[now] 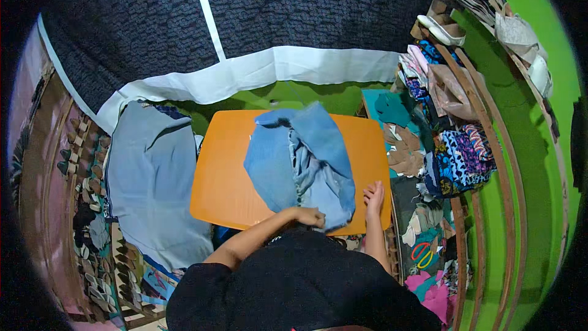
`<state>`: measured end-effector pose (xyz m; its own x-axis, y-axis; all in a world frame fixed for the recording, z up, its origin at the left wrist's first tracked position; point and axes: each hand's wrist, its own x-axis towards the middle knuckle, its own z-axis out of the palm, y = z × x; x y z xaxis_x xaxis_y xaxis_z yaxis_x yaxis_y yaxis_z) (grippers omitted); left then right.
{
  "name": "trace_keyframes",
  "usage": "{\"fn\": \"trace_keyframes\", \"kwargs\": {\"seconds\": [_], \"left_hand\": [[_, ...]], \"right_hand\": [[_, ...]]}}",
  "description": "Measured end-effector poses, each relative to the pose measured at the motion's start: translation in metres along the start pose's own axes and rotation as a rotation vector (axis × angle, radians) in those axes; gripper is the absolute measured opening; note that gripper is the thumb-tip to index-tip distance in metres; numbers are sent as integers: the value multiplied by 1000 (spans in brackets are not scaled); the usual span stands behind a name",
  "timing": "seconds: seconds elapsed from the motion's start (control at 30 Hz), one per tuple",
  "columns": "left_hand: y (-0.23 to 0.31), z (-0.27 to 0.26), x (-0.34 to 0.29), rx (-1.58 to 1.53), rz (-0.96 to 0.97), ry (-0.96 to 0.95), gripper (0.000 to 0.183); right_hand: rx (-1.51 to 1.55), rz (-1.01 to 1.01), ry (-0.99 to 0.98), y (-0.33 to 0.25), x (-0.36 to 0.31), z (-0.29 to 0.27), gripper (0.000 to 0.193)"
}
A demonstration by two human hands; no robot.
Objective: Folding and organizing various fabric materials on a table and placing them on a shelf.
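A light-blue denim garment (269, 165) lies bunched on an orange table (223, 171). Its folds hide whether it is trousers or something else, and a paler inner side shows at the right and near parts. At the near edge of the cloth, my left hand (311, 216) is closed on the denim. My right hand (373, 197) is raised by the table's right edge, apart from the cloth, its fingers loosely bent and apart with nothing in them.
Left of the table, a large grey-blue cloth (153, 178) covers a pile. Racks of shoes (92, 208) stand farther left. On the right are folded patterned fabrics (462, 159), scissors with red and yellow handles (422, 255) and scraps (436, 300). A dark curtain (306, 6) hangs behind.
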<state>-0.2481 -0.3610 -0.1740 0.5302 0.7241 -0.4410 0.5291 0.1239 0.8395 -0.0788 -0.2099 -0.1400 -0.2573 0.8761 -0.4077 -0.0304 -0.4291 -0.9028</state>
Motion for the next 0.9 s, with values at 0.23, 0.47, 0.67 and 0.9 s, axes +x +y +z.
{"fn": "trace_keyframes", "kwargs": {"seconds": [0.23,0.47,0.67,0.9], "left_hand": [[27,-33,-73,-680,72,951,20],[22,-69,-81,203,-262,1798,48],[-32,-83,-107,91,-881,1544,76],[-87,-100,-84,87,-1001,1269,48]], "right_hand": [[-425,-469,-131,22,14,33,55],[-1055,-608,24,-4,35,90,79],[-1045,-537,-9,11,72,76,65],[-771,-581,14,10,97,19,54]]}}
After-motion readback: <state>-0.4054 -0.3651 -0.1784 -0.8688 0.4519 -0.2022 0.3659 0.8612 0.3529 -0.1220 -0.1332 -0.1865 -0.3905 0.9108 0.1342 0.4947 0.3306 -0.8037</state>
